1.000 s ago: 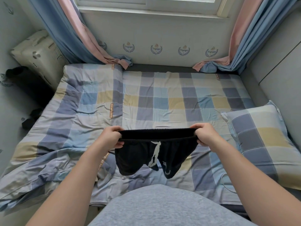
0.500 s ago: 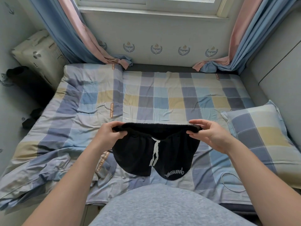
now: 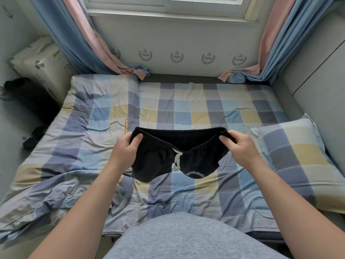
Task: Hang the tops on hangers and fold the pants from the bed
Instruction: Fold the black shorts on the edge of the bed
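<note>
A pair of black shorts (image 3: 158,163) with a white drawstring and white lettering on one leg hangs in the air above the bed (image 3: 186,109). My left hand (image 3: 125,148) grips the left end of the elastic waistband, thumb on top. At the waistband's right end my right hand (image 3: 237,148) pinches the fabric. The waistband sags open between the two hands, and the short legs dangle below them, clear of the bedding.
A checked quilt (image 3: 89,124) lies rumpled over the bed's left side, a matching pillow (image 3: 298,156) sits at the right. A cream suitcase (image 3: 41,64) stands at the far left by the curtains (image 3: 78,38). A thin cable (image 3: 259,206) lies near the pillow.
The waistband was stretched taut a second ago; now my hands have tilted it toward me and it sags open. The legs have swung forward, showing the lettering.
</note>
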The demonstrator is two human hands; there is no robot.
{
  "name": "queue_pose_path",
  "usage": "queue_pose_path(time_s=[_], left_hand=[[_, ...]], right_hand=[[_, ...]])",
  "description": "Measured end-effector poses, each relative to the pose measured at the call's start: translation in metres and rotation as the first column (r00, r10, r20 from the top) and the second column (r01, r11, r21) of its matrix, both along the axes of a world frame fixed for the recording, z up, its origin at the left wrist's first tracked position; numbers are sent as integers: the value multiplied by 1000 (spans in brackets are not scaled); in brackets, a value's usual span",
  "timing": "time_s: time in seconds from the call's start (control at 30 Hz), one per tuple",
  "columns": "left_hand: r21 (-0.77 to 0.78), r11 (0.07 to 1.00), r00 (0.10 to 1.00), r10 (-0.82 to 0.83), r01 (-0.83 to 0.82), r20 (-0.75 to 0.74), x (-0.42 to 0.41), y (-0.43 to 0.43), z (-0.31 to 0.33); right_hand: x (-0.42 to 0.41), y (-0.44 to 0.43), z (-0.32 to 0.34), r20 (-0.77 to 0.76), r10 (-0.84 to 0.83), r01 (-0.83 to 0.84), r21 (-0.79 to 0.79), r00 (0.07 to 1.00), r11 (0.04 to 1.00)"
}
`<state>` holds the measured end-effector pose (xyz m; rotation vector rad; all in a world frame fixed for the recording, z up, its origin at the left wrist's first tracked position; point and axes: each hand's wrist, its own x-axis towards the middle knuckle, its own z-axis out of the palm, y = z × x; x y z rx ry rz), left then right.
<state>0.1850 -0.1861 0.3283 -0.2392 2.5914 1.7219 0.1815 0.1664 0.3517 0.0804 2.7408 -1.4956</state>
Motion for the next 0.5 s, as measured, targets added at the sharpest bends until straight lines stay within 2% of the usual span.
queue_pose_path(time_s=[0.2, 0.3, 0.37, 0.5], left_hand=[[19, 983, 959, 176, -185, 222, -9, 15, 0], [174, 930, 874, 223, -324, 432, -11, 26, 5], [312, 871, 831, 173, -380, 528, -9, 36, 11], [438, 867, 900, 24, -235, 436, 1, 60, 22]], right_hand=[[-2, -10, 1, 78, -67, 74, -84, 995, 994], [-3, -17, -1, 169, -138, 173, -218, 976, 960], [-1, -25, -1, 252, -149, 229, -323, 956, 918], [6, -44, 12, 335, -8, 171, -461, 942, 871]])
